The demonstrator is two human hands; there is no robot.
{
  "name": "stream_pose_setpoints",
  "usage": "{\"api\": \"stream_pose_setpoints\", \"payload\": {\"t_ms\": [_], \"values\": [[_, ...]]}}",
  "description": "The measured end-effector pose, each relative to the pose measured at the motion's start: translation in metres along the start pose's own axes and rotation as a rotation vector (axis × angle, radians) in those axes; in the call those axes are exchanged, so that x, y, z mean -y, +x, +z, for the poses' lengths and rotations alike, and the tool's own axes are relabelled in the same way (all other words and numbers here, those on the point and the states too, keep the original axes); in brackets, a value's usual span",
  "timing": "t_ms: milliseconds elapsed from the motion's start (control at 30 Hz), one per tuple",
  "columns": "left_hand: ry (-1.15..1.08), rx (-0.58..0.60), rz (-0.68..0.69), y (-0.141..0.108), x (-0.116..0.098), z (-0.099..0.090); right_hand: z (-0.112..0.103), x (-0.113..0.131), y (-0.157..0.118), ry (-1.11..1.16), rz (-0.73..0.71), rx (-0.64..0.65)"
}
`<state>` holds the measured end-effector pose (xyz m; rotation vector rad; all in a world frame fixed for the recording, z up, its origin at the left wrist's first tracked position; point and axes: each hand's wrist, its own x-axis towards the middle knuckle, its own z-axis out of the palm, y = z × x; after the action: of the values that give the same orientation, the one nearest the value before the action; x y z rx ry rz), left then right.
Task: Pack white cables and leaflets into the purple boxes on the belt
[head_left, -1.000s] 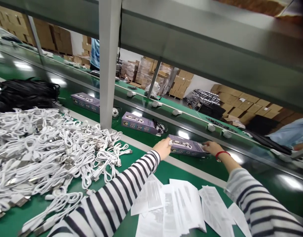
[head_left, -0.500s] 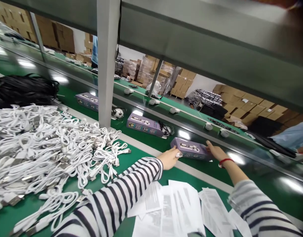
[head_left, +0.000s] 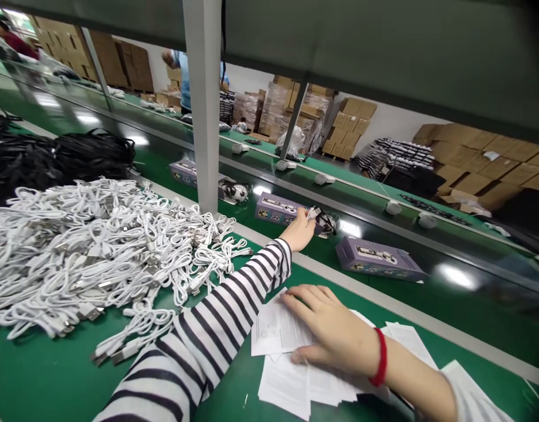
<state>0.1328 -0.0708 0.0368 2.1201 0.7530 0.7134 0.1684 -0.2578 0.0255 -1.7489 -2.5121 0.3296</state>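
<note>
My left hand [head_left: 299, 231] is closed on a white USB cable [head_left: 313, 213], whose metal plug sticks out past the fingers. It is at the front edge of a purple printed box [head_left: 273, 206], near the black cord and round black-and-white item [head_left: 327, 223] at that box's right end. My right hand [head_left: 333, 325], with a red cord on its wrist, lies fingers spread over white printed leaflets [head_left: 287, 387], touching the top ones. Another purple box [head_left: 379, 259] rests on the conveyor to the right, apart from both hands.
A big heap of bundled white cables [head_left: 119, 252] covers the left of the green table, with black straps [head_left: 93, 155] behind it. A grey post [head_left: 205, 117] stands before a third purple box [head_left: 183, 172]. Cartons [head_left: 493, 158] are stacked far back; a person [head_left: 184, 82] stands beyond the conveyor.
Both hands have left the right-hand purple box. My left hand, still with the cable, has moved to the middle box; my right hand has come back onto the leaflets. The view has shifted.
</note>
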Motion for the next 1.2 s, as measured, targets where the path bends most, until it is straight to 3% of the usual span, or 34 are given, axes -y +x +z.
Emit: {"api": "stream_pose_setpoints", "payload": {"t_ms": [200,400,600,833,933,1000,1100,1200], "values": [[0.253,-0.040,0.224,0.012,0.010,0.003,0.005,-0.012,0.014,0.109,0.100,0.004],[0.509,-0.013,0.339,0.054,-0.015,0.029,-0.011,-0.012,-0.003,0.340,-0.022,-0.078],[0.604,-0.039,0.322,0.090,-0.028,0.065,-0.037,-0.048,-0.047,0.363,0.137,-0.285],[0.637,0.033,0.307,0.092,-0.033,0.090,-0.071,-0.101,-0.079,0.348,0.365,-0.466],[0.604,-0.006,0.335,0.085,-0.035,0.084,-0.089,-0.152,-0.071,0.408,0.486,-0.696],[0.561,-0.089,0.316,0.079,-0.032,0.071,-0.099,-0.193,-0.061,0.320,0.618,-0.811],[0.410,-0.282,0.241,0.068,-0.016,0.042,-0.107,-0.245,-0.040,0.056,0.843,-0.681],[0.275,-0.443,0.149,0.061,0.009,0.013,-0.105,-0.269,-0.010,0.030,0.882,-0.520]]}}
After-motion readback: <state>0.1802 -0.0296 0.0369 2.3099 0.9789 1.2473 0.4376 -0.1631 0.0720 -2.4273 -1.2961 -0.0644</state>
